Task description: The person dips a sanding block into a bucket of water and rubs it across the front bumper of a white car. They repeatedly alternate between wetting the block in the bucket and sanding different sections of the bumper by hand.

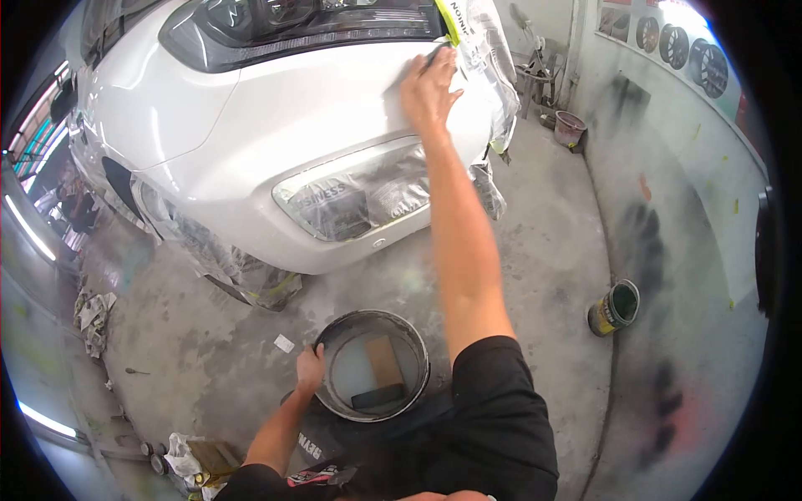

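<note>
My right hand (431, 85) lies on the white car bumper (334, 108), beside the masked edge near the headlight (301, 25). A dark piece shows at its fingertips, pressed to the paint. Low in the view, my left hand (310, 367) is closed on the rim of a round bucket (328, 334). Cloudy water, a brown block (383, 361) and a dark block (378, 397) are inside the bucket. Plastic and newspaper (351, 204) cover the opening in the bumper.
A tin can (614, 309) is on the floor at right, near the wall (685, 250). Farther back is a small bucket (571, 129). Crumpled paper (94, 317) lies at left, and a box (213, 459) is at lower left.
</note>
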### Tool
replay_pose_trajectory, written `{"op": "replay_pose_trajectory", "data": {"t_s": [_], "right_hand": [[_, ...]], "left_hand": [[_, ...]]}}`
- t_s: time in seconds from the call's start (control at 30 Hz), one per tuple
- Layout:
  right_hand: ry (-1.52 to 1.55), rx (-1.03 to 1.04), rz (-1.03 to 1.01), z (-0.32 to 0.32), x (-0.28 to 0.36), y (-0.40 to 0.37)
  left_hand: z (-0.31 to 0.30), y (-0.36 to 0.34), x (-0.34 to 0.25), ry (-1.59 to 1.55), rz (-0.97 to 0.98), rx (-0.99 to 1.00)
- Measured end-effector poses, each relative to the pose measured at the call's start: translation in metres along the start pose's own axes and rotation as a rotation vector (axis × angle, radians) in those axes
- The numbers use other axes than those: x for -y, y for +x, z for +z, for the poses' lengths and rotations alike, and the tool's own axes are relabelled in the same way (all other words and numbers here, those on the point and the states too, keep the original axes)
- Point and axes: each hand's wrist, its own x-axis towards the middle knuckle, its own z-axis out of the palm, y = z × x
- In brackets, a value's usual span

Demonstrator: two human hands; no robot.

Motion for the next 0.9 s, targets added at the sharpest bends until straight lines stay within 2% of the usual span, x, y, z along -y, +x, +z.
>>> {"op": "replay_pose_trajectory", "data": {"t_s": [0.07,0.1,0.2,0.23,0.33,0.37,0.47,0.5,0.6,0.7,0.8,0.83,0.9], "right_hand": [[0.057,0.032,0.095,-0.011,0.003,0.013],[0.028,0.006,0.103,-0.01,0.005,0.006],[-0.137,0.105,0.219,-0.02,0.01,-0.009],[-0.088,0.062,0.247,-0.016,0.012,-0.003],[0.288,-0.069,0.108,-0.007,0.02,0.023],[0.302,-0.064,0.092,-0.006,0.018,0.02],[0.018,0.215,0.196,-0.028,0.006,0.01],[-0.052,0.087,0.232,-0.021,0.006,0.0],[0.023,0.054,0.317,-0.018,0.015,0.015],[0.149,-0.175,0.047,0.008,-0.011,0.008],[-0.216,0.058,0.134,-0.018,-0.014,0.002],[-0.156,0.195,0.268,-0.03,0.004,0.008],[-0.056,0.085,0.258,-0.012,0.01,-0.001]], "left_hand": [[-0.006,0.002,-0.006,-0.008,-0.028,0.031],[-0.005,0.0,-0.007,-0.015,-0.04,0.052],[0.004,0.004,0.003,-0.019,-0.025,0.05],[0.005,0.004,0.004,-0.014,-0.018,0.042],[0.003,0.004,0.003,-0.005,-0.012,0.021],[0.002,0.004,0.001,-0.007,-0.015,0.017],[0.002,0.003,0.001,-0.005,-0.039,0.042],[0.003,0.002,0.002,-0.003,-0.045,0.052],[0.004,0.003,0.005,-0.004,-0.02,0.04],[0.001,0.003,0.001,-0.051,-0.072,0.054],[-0.003,0.0,-0.002,-0.003,-0.022,0.042],[-0.002,-0.001,0.0,0.004,-0.024,0.038],[0.0,0.0,0.0,0.012,-0.02,0.023]]}}
